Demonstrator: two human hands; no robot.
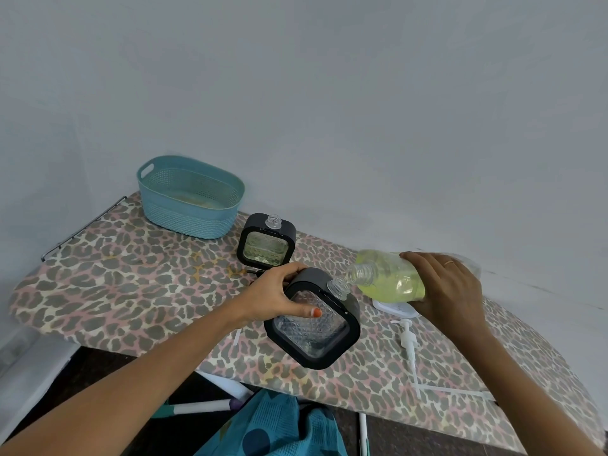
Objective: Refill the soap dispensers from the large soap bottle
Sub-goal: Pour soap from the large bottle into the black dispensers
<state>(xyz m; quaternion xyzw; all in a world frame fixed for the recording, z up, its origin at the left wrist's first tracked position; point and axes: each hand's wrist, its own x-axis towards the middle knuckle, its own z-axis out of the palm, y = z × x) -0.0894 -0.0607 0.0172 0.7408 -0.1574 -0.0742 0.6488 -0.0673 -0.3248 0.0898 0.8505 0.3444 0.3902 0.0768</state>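
Note:
My left hand (279, 296) grips a square, black-framed clear dispenser (314, 327), tilted over the board with its open neck pointing up and right. My right hand (450, 287) holds the large soap bottle (391, 278) on its side; yellow-green soap fills it, and its open mouth touches the dispenser's neck. A second black-framed dispenser (266, 246) stands upright behind, capless, with greenish liquid inside.
The leopard-print ironing board (131, 291) carries a teal basket (190, 197) at the back left. A white pump with its tube (409, 340) lies to the right, near a white dish (398, 309) under the bottle. A wall stands close behind.

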